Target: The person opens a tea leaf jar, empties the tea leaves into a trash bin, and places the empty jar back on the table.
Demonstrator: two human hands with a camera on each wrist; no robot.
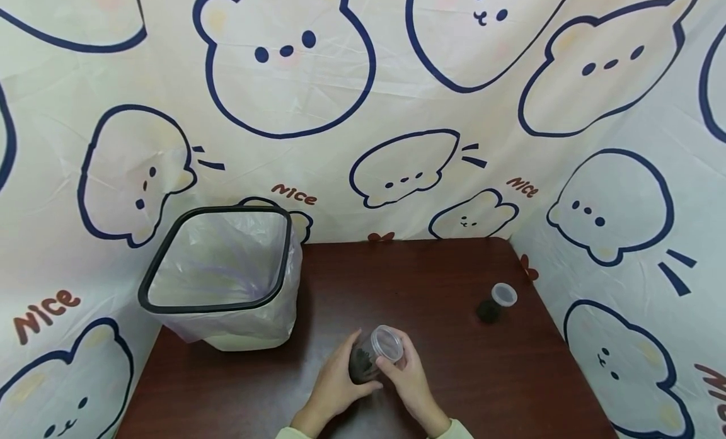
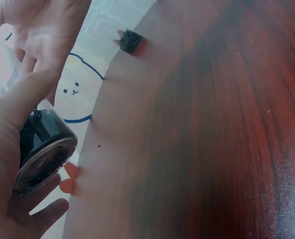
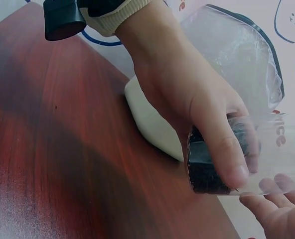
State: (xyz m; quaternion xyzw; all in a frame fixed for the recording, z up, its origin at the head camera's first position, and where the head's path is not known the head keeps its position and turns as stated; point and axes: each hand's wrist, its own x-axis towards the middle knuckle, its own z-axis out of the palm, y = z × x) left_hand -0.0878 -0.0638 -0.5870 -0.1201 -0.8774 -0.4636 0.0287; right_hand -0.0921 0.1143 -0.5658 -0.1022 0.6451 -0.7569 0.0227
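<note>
A clear plastic jar (image 1: 363, 358) with dark contents at its bottom is held tilted between both hands above the table. My left hand (image 1: 333, 381) grips its lower, dark part, with the thumb and fingers on opposite sides. At the clear upper end, my right hand (image 1: 414, 381) holds the jar near its round rim; whether a lid sits there I cannot tell. The right wrist view shows the dark contents (image 3: 205, 169) under the left hand (image 3: 197, 99). In the left wrist view the jar's round base (image 2: 45, 167) faces the camera.
A second small jar (image 1: 488, 310) with dark contents and a translucent top stands at the right of the brown table (image 1: 454, 376). To the left is a pale bin with a plastic liner (image 1: 266, 322) and black rim (image 1: 214, 310). Patterned cloth (image 1: 317, 162) hangs behind.
</note>
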